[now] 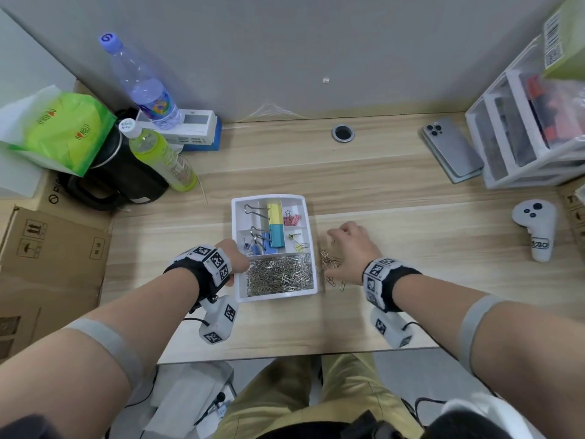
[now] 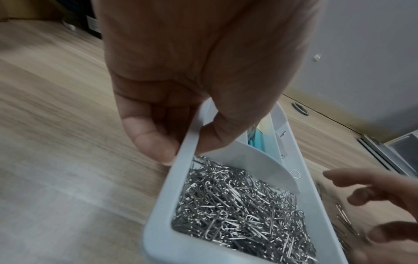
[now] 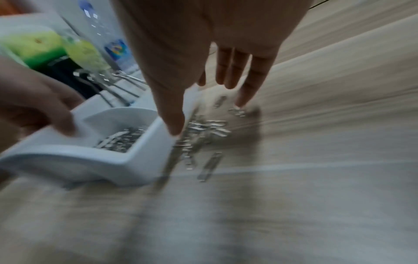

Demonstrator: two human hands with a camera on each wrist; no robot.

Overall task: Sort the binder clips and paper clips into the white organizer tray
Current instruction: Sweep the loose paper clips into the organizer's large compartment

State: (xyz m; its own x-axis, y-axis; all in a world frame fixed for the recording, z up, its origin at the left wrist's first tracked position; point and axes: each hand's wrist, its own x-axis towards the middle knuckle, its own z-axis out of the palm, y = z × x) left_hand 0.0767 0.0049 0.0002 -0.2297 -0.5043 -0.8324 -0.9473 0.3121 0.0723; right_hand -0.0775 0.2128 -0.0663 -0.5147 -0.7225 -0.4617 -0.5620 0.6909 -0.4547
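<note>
The white organizer tray (image 1: 275, 297) sits mid-table. Its front compartment is full of silver paper clips (image 1: 280, 274), and the rear ones hold blue (image 1: 257, 246), pink (image 1: 291, 219) and yellow binder clips (image 1: 299, 247). My left hand (image 1: 237, 263) pinches the tray's left rim (image 2: 158, 223), thumb inside and fingers outside (image 2: 156, 142). Right of the tray lies a loose pile of gold paper clips (image 1: 330, 264). My right hand (image 1: 345, 245) hovers over that pile (image 3: 203, 128) with straight, spread fingers (image 3: 248, 85), holding nothing.
At the left stand a black kettle (image 1: 126, 182), a green bottle (image 1: 158, 156), a clear bottle (image 1: 142, 80) and a cardboard box (image 1: 53, 258). A phone (image 1: 452, 150), white drawers (image 1: 525, 134) and a white controller (image 1: 538, 229) are at the right.
</note>
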